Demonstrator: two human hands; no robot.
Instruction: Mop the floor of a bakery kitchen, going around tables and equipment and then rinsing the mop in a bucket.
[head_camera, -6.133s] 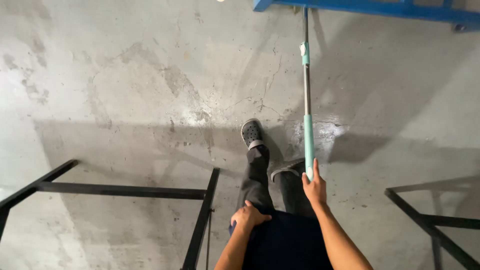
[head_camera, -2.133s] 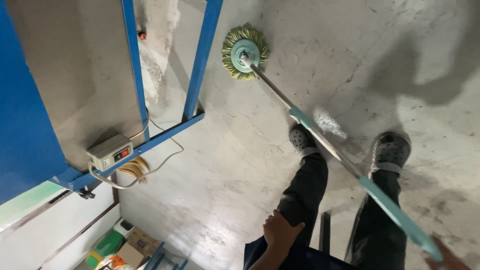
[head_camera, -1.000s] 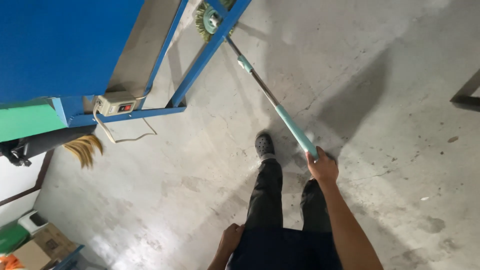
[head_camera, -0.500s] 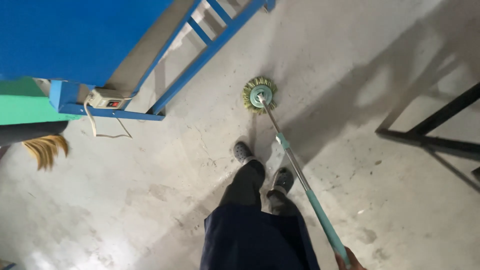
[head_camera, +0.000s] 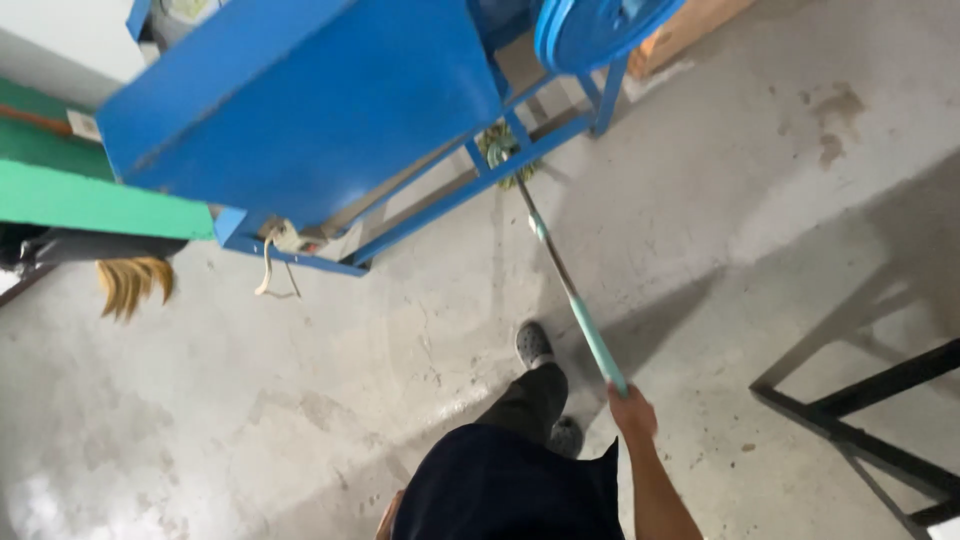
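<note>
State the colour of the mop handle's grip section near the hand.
Light teal, on the mop handle above the right hand, head view.

This place looks like a small workshop or a factory room, not a home. The floor is bare grey concrete with stains and cracks, and on it stands a big blue metal machine on a frame of blue steel bars, with a blue wheel at its top. Beside it there are a green bench, a black steel frame and a broom of yellow fibres.
</note>
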